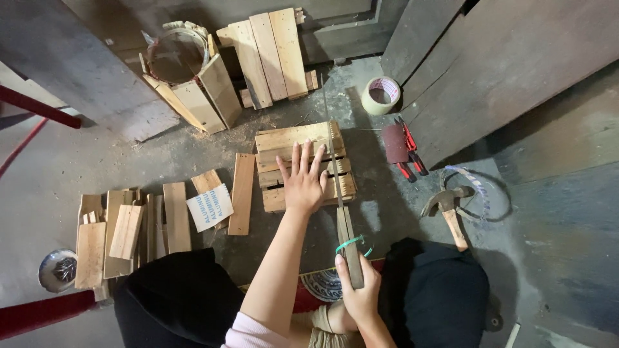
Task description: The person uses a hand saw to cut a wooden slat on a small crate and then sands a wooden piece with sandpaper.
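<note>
The right hand (pixel 358 298) is closed around the wooden handle of a long thin-bladed handsaw (pixel 336 187), whose blade lies across the stacked pale wooden slats (pixel 278 140). The left hand (pixel 303 182) presses flat, fingers spread, on the stack; judged from this, the cut is unfinished. Beyond, on the dusty grey concrete floor (pixel 77 161), lie cut boards (pixel 271 55).

Hammer (pixel 448 209) right of slat stack (pixel 303 166)

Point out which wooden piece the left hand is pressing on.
The slatted wooden block at the centre, under the left hand and crossed by the saw blade; the other planks lie loose and untouched.
</note>
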